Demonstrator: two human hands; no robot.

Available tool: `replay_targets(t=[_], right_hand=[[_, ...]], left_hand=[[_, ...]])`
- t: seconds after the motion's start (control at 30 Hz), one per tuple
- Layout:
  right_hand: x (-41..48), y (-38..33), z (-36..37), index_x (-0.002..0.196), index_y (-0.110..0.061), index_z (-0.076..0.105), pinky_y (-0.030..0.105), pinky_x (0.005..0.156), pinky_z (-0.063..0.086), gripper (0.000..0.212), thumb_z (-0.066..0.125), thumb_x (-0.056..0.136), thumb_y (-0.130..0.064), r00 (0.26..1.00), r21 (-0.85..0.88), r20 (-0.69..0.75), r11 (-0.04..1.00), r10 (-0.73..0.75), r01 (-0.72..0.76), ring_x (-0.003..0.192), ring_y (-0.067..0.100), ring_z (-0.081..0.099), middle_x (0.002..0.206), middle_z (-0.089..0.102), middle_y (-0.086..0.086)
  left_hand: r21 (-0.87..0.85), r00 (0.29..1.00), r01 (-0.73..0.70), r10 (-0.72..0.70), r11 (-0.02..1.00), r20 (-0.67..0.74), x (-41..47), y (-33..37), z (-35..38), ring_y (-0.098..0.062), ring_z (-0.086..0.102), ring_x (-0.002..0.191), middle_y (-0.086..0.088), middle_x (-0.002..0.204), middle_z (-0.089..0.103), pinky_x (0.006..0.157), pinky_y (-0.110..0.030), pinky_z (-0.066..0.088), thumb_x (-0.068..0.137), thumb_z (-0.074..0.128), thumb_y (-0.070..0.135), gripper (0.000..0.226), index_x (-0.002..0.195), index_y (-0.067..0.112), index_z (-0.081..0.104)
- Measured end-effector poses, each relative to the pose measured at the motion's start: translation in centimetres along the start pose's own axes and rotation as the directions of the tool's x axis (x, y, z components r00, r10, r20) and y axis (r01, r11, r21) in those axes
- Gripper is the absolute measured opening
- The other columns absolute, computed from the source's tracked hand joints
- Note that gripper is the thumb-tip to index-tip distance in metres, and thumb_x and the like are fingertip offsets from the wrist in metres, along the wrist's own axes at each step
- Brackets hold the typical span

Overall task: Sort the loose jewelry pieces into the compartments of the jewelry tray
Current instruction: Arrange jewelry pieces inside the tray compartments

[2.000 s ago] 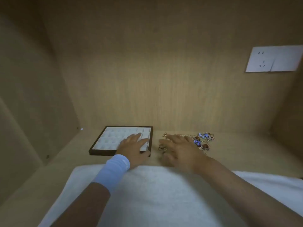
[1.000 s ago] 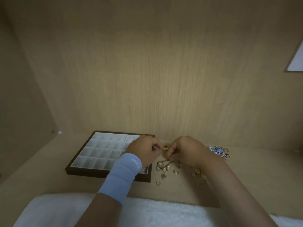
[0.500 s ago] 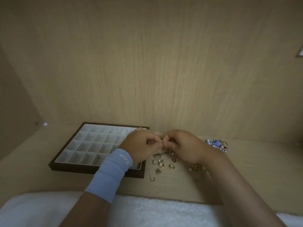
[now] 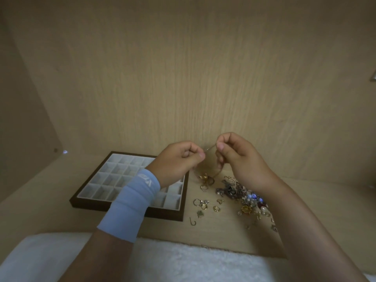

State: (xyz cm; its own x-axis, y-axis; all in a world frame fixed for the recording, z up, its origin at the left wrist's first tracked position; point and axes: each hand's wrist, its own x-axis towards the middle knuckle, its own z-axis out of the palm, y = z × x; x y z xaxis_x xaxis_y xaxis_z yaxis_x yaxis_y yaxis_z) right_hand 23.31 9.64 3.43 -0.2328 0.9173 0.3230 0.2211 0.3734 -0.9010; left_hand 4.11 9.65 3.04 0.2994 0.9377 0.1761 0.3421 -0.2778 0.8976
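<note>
Now | step: I judge untangling | my left hand [image 4: 177,161] and right hand [image 4: 242,159] each pinch a thin chain [image 4: 210,148], held above the loose pile [image 4: 238,192] just right of the jewelry tray [image 4: 166,216] | next: work it free of the pile, then lower into one compartment.

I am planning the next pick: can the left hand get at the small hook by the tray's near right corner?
Probably yes, once it is free. The hook lies in the open on bare wood beside the tray, with nothing over it. But the left hand and right hand both pinch a thin strand.
</note>
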Motion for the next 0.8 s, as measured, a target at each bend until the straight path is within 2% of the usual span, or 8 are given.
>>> replay_targets(t=[0.13, 0.3, 0.4, 0.47, 0.57, 0.67, 0.73, 0.8], right_hand=[[-0.1, -1.7, -0.6, 0.089, -0.013, 0.058, 0.047, 0.062, 0.05, 0.016, 0.049, 0.102, -0.009, 0.998, 0.044, -0.066, 0.999, -0.009, 0.012, 0.051, 0.013, 0.045, 0.059, 0.046, -0.009], [-0.6, -2.8, -1.4, 0.096, -0.015, 0.068, 0.021, 0.056, 0.043, 0.01, 0.07, 0.09, -0.008, 0.998, 0.005, -0.057, 1.0, -0.023, 0.023, 0.056, 0.011, 0.045, 0.075, 0.051, 0.004], [-0.6, -2.5, -1.6, 0.107, -0.022, 0.071, 0.023, 0.061, 0.043, 0.022, 0.074, 0.087, -0.013, 1.0, -0.115, 0.011, 0.993, 0.024, -0.023, 0.058, 0.015, 0.046, 0.075, 0.056, -0.008], [-0.7, -2.3, -1.4, 0.111, -0.025, 0.073, 0.016, 0.055, 0.04, 0.02, 0.068, 0.093, -0.018, 0.996, -0.178, 0.062, 0.982, 0.071, -0.059, 0.051, 0.006, 0.045, 0.078, 0.062, -0.014], [-1.0, -2.3, -0.4, 0.119, -0.025, 0.071, 0.023, 0.056, 0.045, 0.025, 0.054, 0.101, -0.027, 0.979, -0.159, 0.139, 0.979, 0.152, -0.129, 0.055, 0.015, 0.05, 0.097, 0.074, -0.013], [-1.1, -2.0, 1.1, 0.13, -0.025, 0.065, 0.013, 0.054, 0.044, 0.034, 0.043, 0.105, -0.032, 0.949, -0.124, 0.247, 0.978, 0.196, -0.169, 0.058, 0.01, 0.051, 0.111, 0.073, -0.008], [-1.2, -1.6, 2.1, 0.129, -0.022, 0.064, 0.009, 0.059, 0.043, 0.035, 0.039, 0.106, -0.031, 0.922, -0.115, 0.327, 0.977, 0.207, -0.179, 0.065, 0.006, 0.055, 0.102, 0.075, -0.003], [-1.3, -1.3, 2.9, 0.115, -0.018, 0.069, 0.01, 0.068, 0.042, 0.035, 0.037, 0.107, -0.03, 0.905, -0.116, 0.377, 0.979, 0.198, -0.166, 0.07, -0.001, 0.057, 0.084, 0.072, 0.001]], left_hand=[[0.103, 0.998, -0.058, 0.061, 0.993, -0.026, -0.3, 1.0, -1.4, -0.021, 0.066, 0.084, -0.01, 0.089, 0.071, 0.08, -0.028, 0.054, 0.093, 0.062, 0.026, 0.013, 0.095, 0.017, 0.072], [0.04, 0.974, -0.153, 0.157, 0.987, -0.16, -1.1, 2.9, -2.9, -0.005, 0.054, 0.064, 0.003, 0.07, 0.063, 0.064, -0.013, 0.046, 0.093, 0.061, 0.022, 0.013, 0.094, 0.017, 0.072], [-0.058, 0.961, -0.192, 0.175, 0.98, -0.215, -1.5, 3.7, -3.4, -0.007, 0.054, 0.067, 0.007, 0.067, 0.058, 0.068, -0.017, 0.049, 0.095, 0.058, 0.018, 0.014, 0.095, 0.017, 0.072], [-0.163, 0.954, -0.21, 0.165, 0.964, -0.252, -1.7, 4.2, -3.5, -0.012, 0.053, 0.069, 0.004, 0.067, 0.056, 0.072, -0.023, 0.051, 0.097, 0.053, 0.016, 0.017, 0.093, 0.016, 0.07], [-0.418, 0.946, -0.226, 0.095, 0.88, -0.311, -1.6, 4.6, -3.7, -0.015, 0.054, 0.066, 0.002, 0.068, 0.057, 0.079, -0.035, 0.051, 0.099, 0.048, 0.014, 0.02, 0.089, 0.015, 0.065], [-0.585, 0.943, -0.251, 0.059, 0.771, -0.327, -1.4, 4.7, -3.9, -0.018, 0.057, 0.067, -0.001, 0.076, 0.061, 0.08, -0.04, 0.052, 0.1, 0.047, 0.015, 0.018, 0.091, 0.013, 0.062], [-0.604, 0.937, -0.261, 0.048, 0.753, -0.345, -1.3, 4.7, -4.1, -0.018, 0.059, 0.068, -0.002, 0.08, 0.063, 0.079, -0.038, 0.055, 0.1, 0.048, 0.016, 0.017, 0.091, 0.014, 0.062], [-0.533, 0.919, -0.262, 0.039, 0.805, -0.393, -1.3, 4.6, -4.0, -0.017, 0.06, 0.071, 0.0, 0.084, 0.065, 0.079, -0.036, 0.056, 0.099, 0.051, 0.018, 0.017, 0.092, 0.016, 0.066]])
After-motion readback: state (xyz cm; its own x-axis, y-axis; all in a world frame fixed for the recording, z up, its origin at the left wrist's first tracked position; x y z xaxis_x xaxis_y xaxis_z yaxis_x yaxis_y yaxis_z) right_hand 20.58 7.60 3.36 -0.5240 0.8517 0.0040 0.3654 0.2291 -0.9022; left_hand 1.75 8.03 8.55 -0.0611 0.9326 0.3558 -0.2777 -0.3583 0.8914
